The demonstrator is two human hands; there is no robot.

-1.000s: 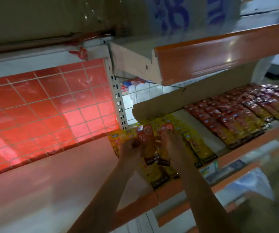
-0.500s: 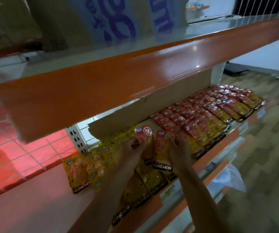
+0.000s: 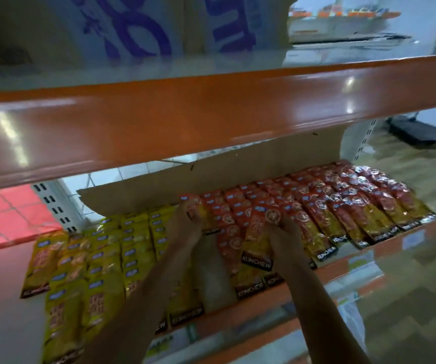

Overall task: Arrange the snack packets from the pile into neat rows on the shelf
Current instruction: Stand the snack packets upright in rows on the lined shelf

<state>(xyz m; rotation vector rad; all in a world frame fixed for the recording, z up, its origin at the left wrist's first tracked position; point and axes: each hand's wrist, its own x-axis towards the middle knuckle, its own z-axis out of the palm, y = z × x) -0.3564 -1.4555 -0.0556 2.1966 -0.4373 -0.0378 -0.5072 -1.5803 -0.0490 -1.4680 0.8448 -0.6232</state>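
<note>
red rows (image 3: 343, 206): red-and-yellow sachets with black KONCHEW bands, flat, overlapped, slanting toward 4 o'clock on the shelf (image 3: 211, 279).
yellow rows (image 3: 101, 258): yellow sachets, flat and overlapped, at 8 o'clock.
shelf: pale board with an orange lip; a bare strip at 6 o'clock between the colours.
left-held packet (image 3: 194, 208): red, tilted, pinched by the left hand (image 3: 188, 227).
right-held packet (image 3: 260, 232): black band nearest, gripped by the right hand (image 3: 285, 237) over the red rows.
</note>
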